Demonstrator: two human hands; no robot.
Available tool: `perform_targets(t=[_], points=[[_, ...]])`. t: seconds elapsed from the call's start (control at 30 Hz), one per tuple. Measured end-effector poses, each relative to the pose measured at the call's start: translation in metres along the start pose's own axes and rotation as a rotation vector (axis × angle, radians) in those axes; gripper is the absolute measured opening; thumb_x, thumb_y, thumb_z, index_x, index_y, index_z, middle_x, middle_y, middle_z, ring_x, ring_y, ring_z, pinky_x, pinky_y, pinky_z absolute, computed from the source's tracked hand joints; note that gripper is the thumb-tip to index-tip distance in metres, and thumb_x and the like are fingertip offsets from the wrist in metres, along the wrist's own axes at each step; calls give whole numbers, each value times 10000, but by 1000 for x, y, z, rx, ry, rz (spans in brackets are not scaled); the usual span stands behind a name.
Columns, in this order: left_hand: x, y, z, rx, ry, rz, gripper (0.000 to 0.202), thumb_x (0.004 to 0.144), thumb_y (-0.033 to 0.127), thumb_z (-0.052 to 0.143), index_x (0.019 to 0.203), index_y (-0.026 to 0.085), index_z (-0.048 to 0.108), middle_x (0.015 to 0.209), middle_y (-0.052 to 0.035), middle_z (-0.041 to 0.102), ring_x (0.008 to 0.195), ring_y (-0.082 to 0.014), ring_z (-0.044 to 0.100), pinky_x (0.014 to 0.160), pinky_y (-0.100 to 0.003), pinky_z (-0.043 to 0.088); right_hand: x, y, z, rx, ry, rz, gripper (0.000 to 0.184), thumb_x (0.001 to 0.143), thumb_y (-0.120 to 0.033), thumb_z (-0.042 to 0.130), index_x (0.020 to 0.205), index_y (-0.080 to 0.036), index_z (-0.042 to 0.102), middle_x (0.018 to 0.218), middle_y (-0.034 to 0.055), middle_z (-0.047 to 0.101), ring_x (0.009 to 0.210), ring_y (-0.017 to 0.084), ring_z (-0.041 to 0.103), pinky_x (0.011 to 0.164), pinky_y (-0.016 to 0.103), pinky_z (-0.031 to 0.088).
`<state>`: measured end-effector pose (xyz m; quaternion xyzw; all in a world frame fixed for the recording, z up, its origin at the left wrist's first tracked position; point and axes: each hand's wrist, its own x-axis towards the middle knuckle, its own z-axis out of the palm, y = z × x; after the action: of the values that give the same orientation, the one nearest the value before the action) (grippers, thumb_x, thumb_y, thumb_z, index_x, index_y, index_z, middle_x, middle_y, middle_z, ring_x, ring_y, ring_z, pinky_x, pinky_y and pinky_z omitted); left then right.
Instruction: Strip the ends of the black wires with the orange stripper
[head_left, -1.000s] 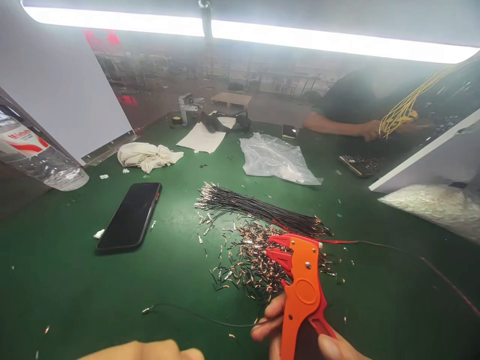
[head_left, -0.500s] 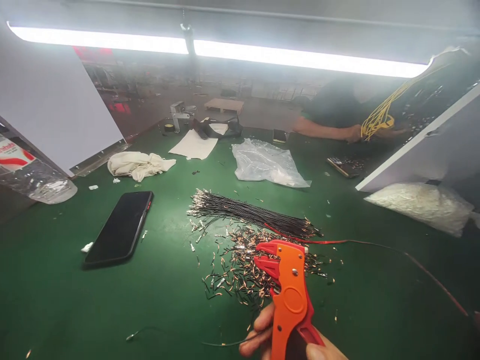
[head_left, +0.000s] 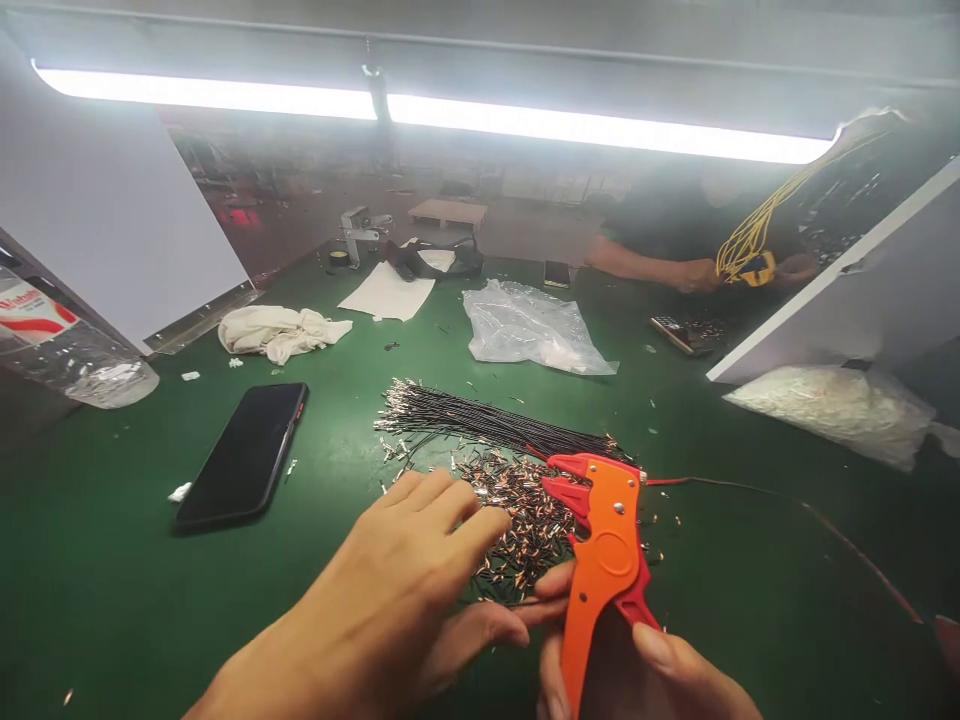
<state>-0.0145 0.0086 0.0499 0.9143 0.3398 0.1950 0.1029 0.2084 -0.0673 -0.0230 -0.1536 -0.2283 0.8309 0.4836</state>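
Observation:
My right hand [head_left: 686,670] is closed around the handle of an orange and red wire stripper [head_left: 609,552], its jaws pointing up and left. A short dark wire seems to lie at that hand's fingertips, partly hidden. My left hand [head_left: 420,555] is held palm down, with bent fingers and the thumb apart. It is over the left part of a pile of wire scraps [head_left: 517,520], and I see nothing held in it. Behind the pile lies a bundle of black wires [head_left: 495,417] with metal terminals at the left end.
A black phone [head_left: 241,455] lies at left, near a white cloth [head_left: 283,332] and a plastic bottle [head_left: 97,355]. Further back are a clear plastic bag [head_left: 532,325] and white paper [head_left: 386,292]. A filled bag [head_left: 832,405] rests at right. Across the table a co-worker's hands hold yellow wires [head_left: 750,240].
My left hand has come into view from below, up to the scrap pile beside my right hand. The wire stripper has shifted slightly right and up in my right hand.

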Motion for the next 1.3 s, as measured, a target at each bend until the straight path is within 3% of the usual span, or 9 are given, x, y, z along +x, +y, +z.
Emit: perform_targets(t=[0.03,0.17,0.27,0.37,0.53,0.7,0.83,1.03,1.3], points=[[9,2,1,22,-46,2,422,700,438,860,982,207,646,861,-22,696,776,-250,625,666,-374,497,0,-1,0,11,-7,-22,488,916,-459,543,1276,-148,652,937,141,805,845,230,718,786,353,490],[10,2,19,56,-185,-29,43,907,231,645,891,203,617,733,8,701,625,-210,628,581,-332,424,1,-2,1,42,-12,-53,456,926,-426,517,1266,-153,652,917,148,799,834,246,729,784,382,513],[3,2,27,45,-299,-79,144,934,165,533,803,216,567,652,24,679,503,-171,574,479,-302,294,2,-3,1,9,21,-48,456,916,-432,528,1255,-155,656,920,152,793,820,264,737,758,389,520],[4,3,24,-38,-327,-92,213,948,142,469,757,217,526,655,38,642,504,-139,527,488,-290,288,3,-5,-1,-8,27,-38,478,922,-431,505,1276,-141,642,937,153,785,809,273,734,740,395,529],[4,-6,11,-162,-132,-116,254,988,177,433,770,209,561,678,46,564,566,-110,487,536,-247,365,4,-5,0,4,12,-37,473,921,-345,555,1348,-143,592,1275,177,712,841,251,706,745,431,561],[-5,-21,-2,-298,168,-244,190,973,231,531,830,205,653,692,43,644,586,-91,566,552,-197,444,4,2,-3,15,-37,8,562,871,-291,630,1417,-206,530,1282,170,708,896,253,720,788,438,541],[-11,-20,-3,-246,396,-192,110,912,166,609,906,218,705,671,44,650,545,-87,536,509,-203,422,4,5,-1,5,-60,89,613,808,-333,699,1397,-241,557,1258,147,719,908,221,730,823,394,512],[-16,-16,13,-113,484,-140,190,906,112,613,1052,212,683,646,65,625,484,-73,453,492,-211,393,2,3,4,23,7,114,516,856,-375,618,1331,-175,589,891,88,769,790,208,726,748,375,512],[-17,-9,29,-91,506,-46,132,897,60,588,955,163,649,657,41,511,558,-92,477,521,-210,405,0,3,6,-3,62,71,429,874,-364,641,1256,-167,627,913,94,760,805,233,720,761,415,546]])
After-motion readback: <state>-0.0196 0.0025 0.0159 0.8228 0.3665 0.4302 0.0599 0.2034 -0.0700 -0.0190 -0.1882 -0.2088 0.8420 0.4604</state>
